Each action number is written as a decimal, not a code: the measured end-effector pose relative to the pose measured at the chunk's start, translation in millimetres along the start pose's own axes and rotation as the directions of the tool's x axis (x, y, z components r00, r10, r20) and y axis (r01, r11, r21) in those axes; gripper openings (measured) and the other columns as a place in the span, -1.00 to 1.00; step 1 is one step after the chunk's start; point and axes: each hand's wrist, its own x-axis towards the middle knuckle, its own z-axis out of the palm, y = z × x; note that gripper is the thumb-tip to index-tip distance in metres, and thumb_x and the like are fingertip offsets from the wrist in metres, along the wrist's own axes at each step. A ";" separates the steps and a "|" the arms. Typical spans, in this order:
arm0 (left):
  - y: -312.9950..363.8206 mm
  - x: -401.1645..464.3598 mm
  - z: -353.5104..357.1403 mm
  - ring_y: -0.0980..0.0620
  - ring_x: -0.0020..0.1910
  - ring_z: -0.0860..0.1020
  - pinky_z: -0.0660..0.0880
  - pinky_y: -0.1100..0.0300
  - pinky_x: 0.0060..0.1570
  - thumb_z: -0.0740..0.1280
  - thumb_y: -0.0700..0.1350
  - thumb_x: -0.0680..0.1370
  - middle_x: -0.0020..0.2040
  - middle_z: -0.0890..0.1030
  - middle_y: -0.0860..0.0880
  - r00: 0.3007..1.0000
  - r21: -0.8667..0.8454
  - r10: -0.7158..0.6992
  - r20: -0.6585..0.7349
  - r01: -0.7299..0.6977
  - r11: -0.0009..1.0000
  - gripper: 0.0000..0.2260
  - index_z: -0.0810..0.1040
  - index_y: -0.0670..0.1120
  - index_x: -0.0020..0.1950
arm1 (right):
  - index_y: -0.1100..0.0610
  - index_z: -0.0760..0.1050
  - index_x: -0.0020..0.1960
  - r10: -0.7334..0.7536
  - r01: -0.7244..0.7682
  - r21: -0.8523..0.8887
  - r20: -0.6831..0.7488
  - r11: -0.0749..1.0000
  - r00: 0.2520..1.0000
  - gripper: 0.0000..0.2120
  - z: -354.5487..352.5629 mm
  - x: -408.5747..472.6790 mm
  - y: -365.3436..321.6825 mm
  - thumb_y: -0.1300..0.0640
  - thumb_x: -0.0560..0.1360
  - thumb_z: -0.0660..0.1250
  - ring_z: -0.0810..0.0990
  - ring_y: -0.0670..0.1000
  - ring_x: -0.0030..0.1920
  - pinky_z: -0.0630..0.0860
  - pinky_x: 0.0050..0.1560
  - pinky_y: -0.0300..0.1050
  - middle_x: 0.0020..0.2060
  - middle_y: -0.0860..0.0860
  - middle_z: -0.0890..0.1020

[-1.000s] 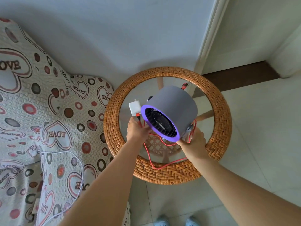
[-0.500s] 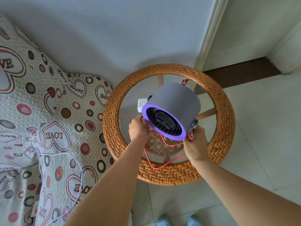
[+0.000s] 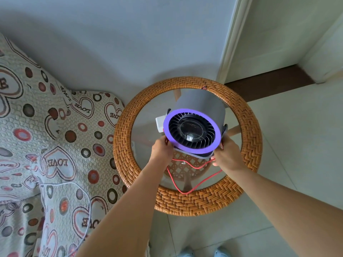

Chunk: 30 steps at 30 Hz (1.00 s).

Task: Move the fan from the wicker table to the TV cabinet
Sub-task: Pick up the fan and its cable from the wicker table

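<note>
Left hand: we grip the fan's lower-left rim.
Right hand: we grip its lower-right side.
Red cable: trails below onto glass.
Fan: grey drum, purple ring, dark vaned grille, facing us above the wicker table.
White adapter: behind fan's left edge.

To our left we see a quilted sofa cover printed with hearts, dots and the word LOVE, and a thin white cable looping across it. Behind stands a pale blue wall meeting a white door frame, with a dark brown threshold strip beyond. Pale floor tiles spread to our right, and light blue slippers show at the bottom edge.
</note>
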 end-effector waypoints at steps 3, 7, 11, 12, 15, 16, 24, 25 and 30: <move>3.6 4.2 2.0 0.06 -0.46 0.37 0.30 0.22 -0.46 0.15 -0.17 0.61 -0.34 0.46 0.00 0.998 -0.053 -0.044 0.042 0.046 0.998 -0.82 0.55 -0.10 -0.04 | 0.13 0.43 0.12 0.051 -0.050 -0.011 0.070 0.999 0.996 -0.83 -9.1 8.4 -5.0 0.07 0.60 0.20 0.68 0.12 -0.19 0.65 -0.14 0.19 -0.10 0.10 0.66; 9.6 5.8 -0.2 0.11 -0.57 0.38 0.37 0.25 -0.50 0.20 -0.08 0.63 -0.43 0.45 0.01 0.990 -0.197 -0.091 0.106 0.111 0.974 -0.80 0.54 -0.13 -0.09 | 0.12 0.38 0.25 0.163 -0.163 -0.015 0.130 0.987 0.978 -0.70 -13.9 18.2 -11.6 -0.02 0.60 0.17 0.65 0.13 -0.09 0.65 -0.05 0.16 0.03 0.09 0.61; 12.9 3.6 -7.2 0.14 -0.64 0.44 0.43 0.28 -0.55 0.28 -0.14 0.60 -0.51 0.49 0.01 0.976 -0.325 -0.145 0.159 0.191 0.926 -0.86 0.57 -0.18 -0.02 | 0.15 0.40 0.27 0.220 -0.237 0.092 0.160 0.967 0.962 -0.67 -16.0 21.6 -15.8 0.01 0.58 0.27 0.64 0.11 -0.02 0.65 -0.23 -0.11 0.08 0.05 0.56; 13.3 2.7 -8.6 0.12 -0.61 0.45 0.44 0.27 -0.55 0.28 -0.15 0.60 -0.50 0.50 0.00 0.972 -0.345 -0.163 0.171 0.214 0.914 -0.87 0.58 -0.18 0.00 | 0.15 0.43 0.24 0.209 -0.227 0.103 0.160 0.968 0.965 -0.69 -16.4 21.5 -14.7 0.05 0.55 0.32 0.63 0.09 0.00 0.64 -0.20 -0.13 0.07 0.04 0.59; 15.5 -1.0 -9.2 0.09 -0.60 0.40 0.43 0.22 -0.51 0.30 -0.16 0.59 -0.51 0.46 -0.01 0.961 -0.391 -0.204 0.189 0.264 0.882 -0.88 0.57 -0.20 0.02 | 0.14 0.46 0.20 0.234 -0.256 0.141 0.157 0.956 0.960 -0.70 -17.3 18.9 -13.3 0.22 0.49 0.38 0.63 0.07 0.07 0.59 0.09 0.04 0.05 0.07 0.64; 16.7 -3.0 -9.0 0.11 -0.64 0.39 0.42 0.21 -0.50 0.30 -0.17 0.59 -0.56 0.45 0.02 0.958 -0.398 -0.215 0.188 0.275 0.875 -0.89 0.56 -0.20 -0.02 | 0.15 0.46 0.21 0.254 -0.278 0.159 0.155 0.947 0.955 -0.69 -17.7 17.4 -14.8 0.27 0.49 0.37 0.62 0.07 0.08 0.56 0.15 0.06 0.05 0.07 0.64; 35.9 -19.4 -21.7 0.09 -0.64 0.38 0.39 0.26 -0.60 0.31 -0.17 0.58 -0.50 0.43 -0.02 0.963 -0.426 -0.213 0.166 0.265 0.865 -0.88 0.53 -0.23 -0.01 | 0.12 0.47 0.22 0.209 -0.219 0.236 0.069 0.947 0.976 -0.76 -30.6 9.9 -48.1 0.20 0.56 0.32 0.60 0.04 0.03 0.54 0.00 -0.11 0.00 0.03 0.64; 40.5 -23.5 -25.0 0.12 -0.68 0.36 0.35 0.29 -0.63 0.29 -0.18 0.58 -0.56 0.42 0.02 0.967 -0.427 -0.197 0.164 0.250 0.869 -0.89 0.53 -0.23 -0.01 | 0.11 0.47 0.22 0.197 -0.206 0.240 0.060 0.949 0.979 -0.76 -34.6 8.0 -55.6 0.19 0.56 0.31 0.60 0.04 0.04 0.54 0.06 -0.08 0.00 0.02 0.64; 64.1 -48.1 -39.5 0.16 -0.69 0.35 0.29 0.29 -0.55 0.15 -0.19 0.61 -0.57 0.41 0.06 0.988 -0.374 -0.124 0.093 0.150 0.915 -0.84 0.50 -0.14 -0.08 | 0.05 0.51 0.21 0.131 -0.135 0.223 0.035 0.965 0.991 -0.77 -52.9 -5.2 -90.2 0.14 0.55 0.31 0.61 0.03 0.10 0.54 0.17 0.00 0.02 -0.05 0.65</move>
